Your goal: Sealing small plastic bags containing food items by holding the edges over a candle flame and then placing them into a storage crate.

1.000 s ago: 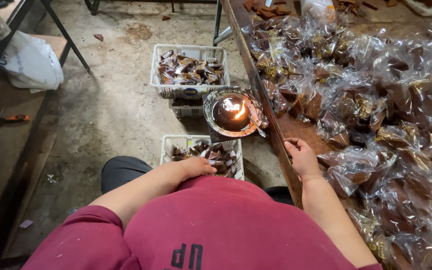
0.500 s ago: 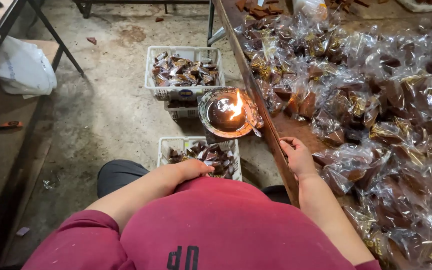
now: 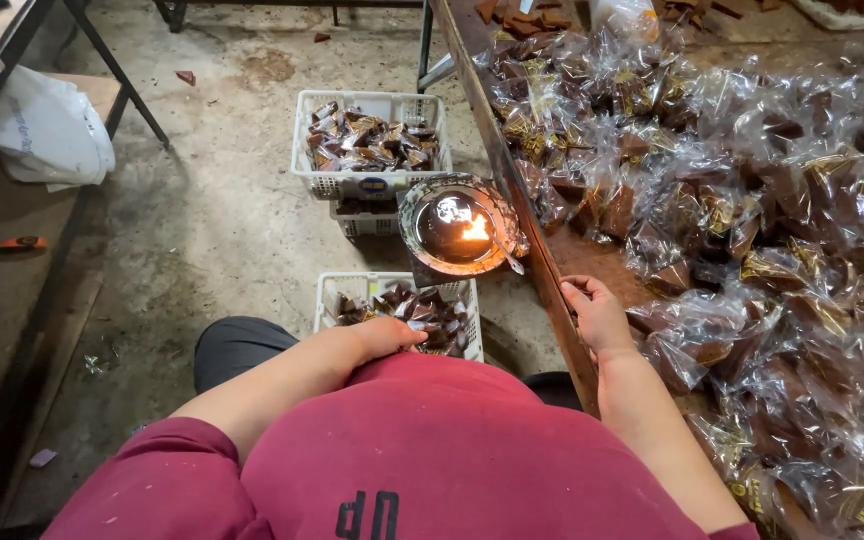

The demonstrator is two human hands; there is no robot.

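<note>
My left hand [image 3: 384,335] reaches down over a white basket [image 3: 350,285] of wrapped brown packets by my knee, fingers curled at its near rim; whether it holds a packet I cannot tell. My right hand [image 3: 600,315] rests on the wooden table edge [image 3: 512,180], fingers bent, next to a heap of clear-wrapped brown sweets [image 3: 752,220]. Between both hands stands a round metal bowl [image 3: 457,228] with a small flame burning in it.
A second white basket [image 3: 367,150] full of packets stands farther off on the concrete floor, stacked on another crate. A white plastic bag [image 3: 47,130] lies on a bench at the left. Metal table legs [image 3: 117,75] stand at the back.
The view has shifted slightly. My left hand has stayed over the near basket and my right hand stays on the table edge. The flame flickers.
</note>
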